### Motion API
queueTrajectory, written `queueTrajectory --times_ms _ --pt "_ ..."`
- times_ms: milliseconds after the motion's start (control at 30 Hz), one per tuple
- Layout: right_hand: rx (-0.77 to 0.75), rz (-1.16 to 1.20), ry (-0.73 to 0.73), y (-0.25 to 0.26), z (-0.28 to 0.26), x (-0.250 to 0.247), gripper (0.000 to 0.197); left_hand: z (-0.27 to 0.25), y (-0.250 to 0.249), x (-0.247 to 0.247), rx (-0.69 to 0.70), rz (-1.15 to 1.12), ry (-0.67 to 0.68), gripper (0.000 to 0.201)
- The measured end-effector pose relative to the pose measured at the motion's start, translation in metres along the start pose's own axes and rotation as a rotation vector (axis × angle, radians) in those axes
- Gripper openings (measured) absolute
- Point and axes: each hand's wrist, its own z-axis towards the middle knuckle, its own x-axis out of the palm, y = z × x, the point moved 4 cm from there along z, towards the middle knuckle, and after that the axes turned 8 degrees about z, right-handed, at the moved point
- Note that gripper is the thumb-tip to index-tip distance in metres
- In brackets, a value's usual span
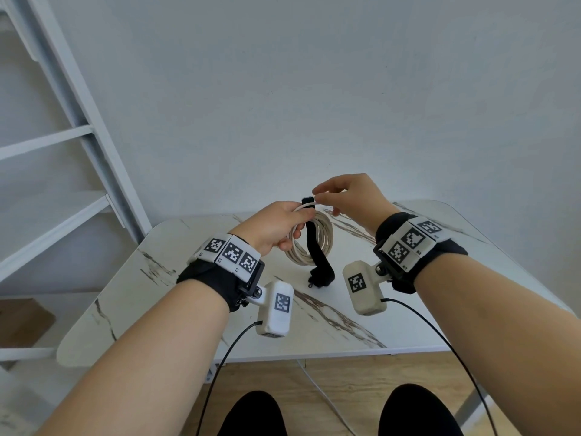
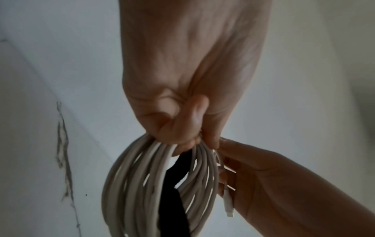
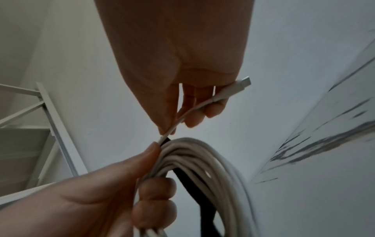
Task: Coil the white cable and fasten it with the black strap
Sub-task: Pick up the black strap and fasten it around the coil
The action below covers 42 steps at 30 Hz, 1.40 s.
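my left hand (image 1: 276, 228) is clenched around the top of the white cable (image 1: 323, 237), which hangs as a bundle of loops at the centre of the head view, above the marbled tabletop (image 1: 408, 309). the black strap (image 1: 316, 247) runs down through the loops, its lower end bunched on or just above the tabletop; i cannot tell which. my right hand (image 1: 349, 196), just right of the left, pinches the cable's free end, and the plug (image 3: 242, 84) sticks out past my curled fingers in the right wrist view. my worry: the loops look uneven in the left wrist view, so if my left grip slackens while i tuck that end, they could spring apart. the strap also seems loose, so a tug might pull it out of the coil.
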Motion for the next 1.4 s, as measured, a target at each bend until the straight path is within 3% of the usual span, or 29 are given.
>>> queueTrajectory --times_ms 300,500,800,967,1133,1300,1400 --pt "0.029 -0.025 0.040 -0.004 -0.002 -0.002 0.010 0.000 -0.001 0.003 0.011 0.083 0.029 0.016" --pt "-0.004 0.100 -0.092 -0.005 -0.001 -0.005 0.010 -0.002 -0.002 0.005 0.001 0.003 0.072 0.018" --pt "0.024 0.132 -0.122 -0.010 0.006 -0.003 0.013 -0.005 0.003 0.007 -0.016 -0.048 0.120 0.018" --pt "0.090 0.127 -0.070 -0.016 0.004 -0.001 0.025 -0.003 0.004 0.000 -0.014 -0.126 0.065 0.020" --pt "0.070 0.073 -0.039 -0.024 -0.004 0.001 0.016 -0.001 0.006 -0.006 -0.018 -0.225 0.012 0.019" --pt "0.092 0.057 -0.039 -0.027 -0.003 0.010 0.026 0.003 0.009 -0.007 -0.069 -0.312 -0.050 0.040" --pt "0.101 0.111 -0.034 -0.029 -0.003 0.013 0.030 0.005 0.011 -0.008 -0.073 -0.329 -0.097 0.030"
